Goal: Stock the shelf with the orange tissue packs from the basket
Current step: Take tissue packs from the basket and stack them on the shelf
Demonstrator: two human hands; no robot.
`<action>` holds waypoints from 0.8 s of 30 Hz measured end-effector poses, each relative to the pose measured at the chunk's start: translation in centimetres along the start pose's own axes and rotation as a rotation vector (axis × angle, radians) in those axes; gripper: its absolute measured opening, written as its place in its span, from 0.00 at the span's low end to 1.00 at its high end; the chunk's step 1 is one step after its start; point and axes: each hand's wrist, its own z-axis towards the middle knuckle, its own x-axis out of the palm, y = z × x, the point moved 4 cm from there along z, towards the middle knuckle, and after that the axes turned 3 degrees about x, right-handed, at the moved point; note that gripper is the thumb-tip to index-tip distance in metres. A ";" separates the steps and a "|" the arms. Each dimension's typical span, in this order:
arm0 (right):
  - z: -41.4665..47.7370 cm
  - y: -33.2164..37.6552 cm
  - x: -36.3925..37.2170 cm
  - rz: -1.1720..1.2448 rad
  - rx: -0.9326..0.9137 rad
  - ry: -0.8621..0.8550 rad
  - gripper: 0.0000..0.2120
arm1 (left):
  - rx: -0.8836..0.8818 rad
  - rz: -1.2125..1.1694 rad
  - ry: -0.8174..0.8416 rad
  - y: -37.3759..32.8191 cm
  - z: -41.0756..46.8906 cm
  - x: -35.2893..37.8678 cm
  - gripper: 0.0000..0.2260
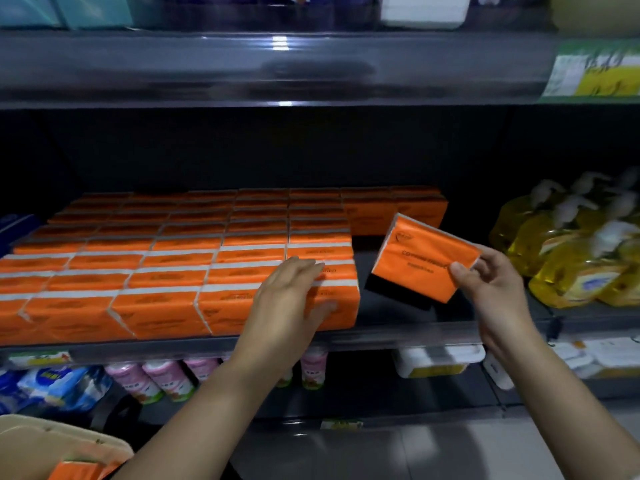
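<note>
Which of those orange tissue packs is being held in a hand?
The tilted pack gripped by the right hand, above a bare patch of the shelf. The other packs stand in rows there; the left hand only rests on them.

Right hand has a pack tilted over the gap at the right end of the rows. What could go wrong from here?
1. The right hand pinches the orange pack only at one end, tilted, so it may slip before it lands.
2. Set down askew, it might nudge the front row that the left hand rests on.
3. A wide swing right could knock the yellow bottles.
</note>
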 end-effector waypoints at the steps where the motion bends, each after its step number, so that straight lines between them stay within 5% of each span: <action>1: 0.7 -0.7 -0.1 -0.038 0.004 -0.028 0.14 | 0.009 0.052 0.043 0.4 0.4 0.6 0.27; 6: 5.1 -3.9 1.8 -0.188 0.034 -0.047 0.12 | 0.045 0.231 0.207 2.3 2.3 2.6 0.28; 24: 14.3 -5.6 8.5 -0.350 -0.006 -0.001 0.20 | 0.096 0.426 0.185 5.2 3.8 4.1 0.28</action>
